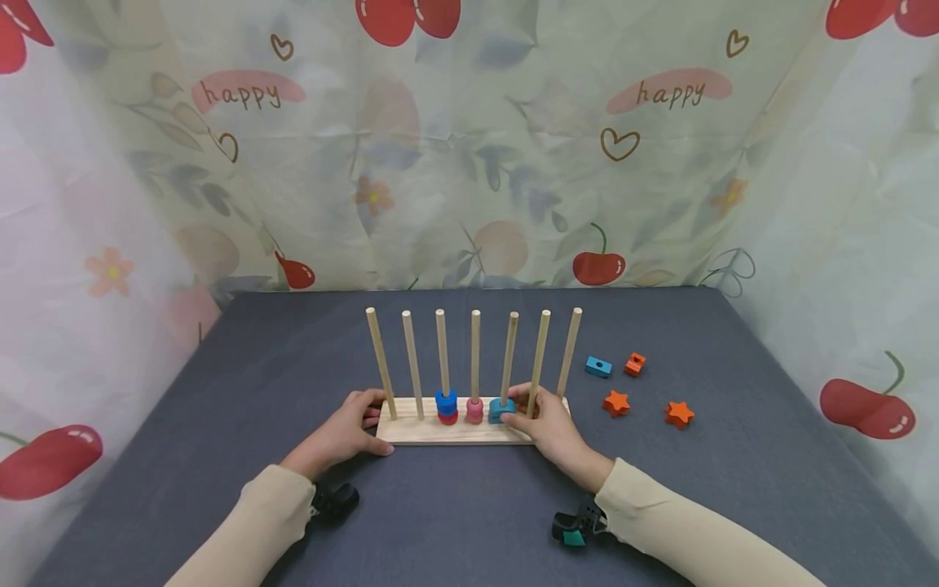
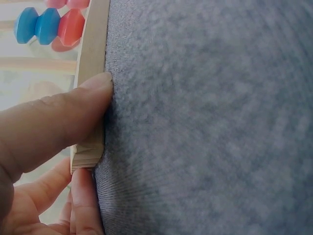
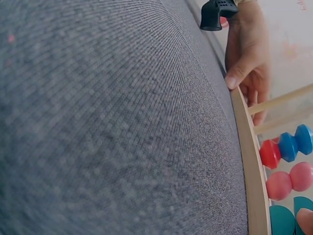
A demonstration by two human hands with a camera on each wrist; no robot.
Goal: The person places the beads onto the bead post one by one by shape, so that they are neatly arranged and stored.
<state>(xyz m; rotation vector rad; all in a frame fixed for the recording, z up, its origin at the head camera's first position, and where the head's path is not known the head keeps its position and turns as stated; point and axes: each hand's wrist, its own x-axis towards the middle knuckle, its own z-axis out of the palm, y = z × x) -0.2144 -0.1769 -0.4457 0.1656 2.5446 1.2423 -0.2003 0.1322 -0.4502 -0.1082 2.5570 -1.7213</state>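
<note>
A pale wooden board [image 1: 440, 435] with a row of several upright pegs stands on the table. My left hand [image 1: 343, 430] grips its left end, thumb [image 2: 93, 95] against the front edge and other fingers round the end. On the third peg, two blue beads [image 1: 446, 401] sit above a red bead [image 1: 448, 419]; the fourth carries pink beads [image 1: 474, 411]. Around the fifth peg are two teal half-round beads, one over the other. My right hand [image 1: 553, 428] pinches the upper teal bead [image 3: 302, 202]; a fingertip touches it, just above the lower teal bead [image 3: 280, 219].
Right of the board lie a blue block [image 1: 598, 367], an orange block [image 1: 634, 364] and two orange stars, the left star [image 1: 616, 403] and the right star [image 1: 679, 415]. A patterned curtain [image 1: 469, 163] surrounds the dark grey table [image 1: 455, 522].
</note>
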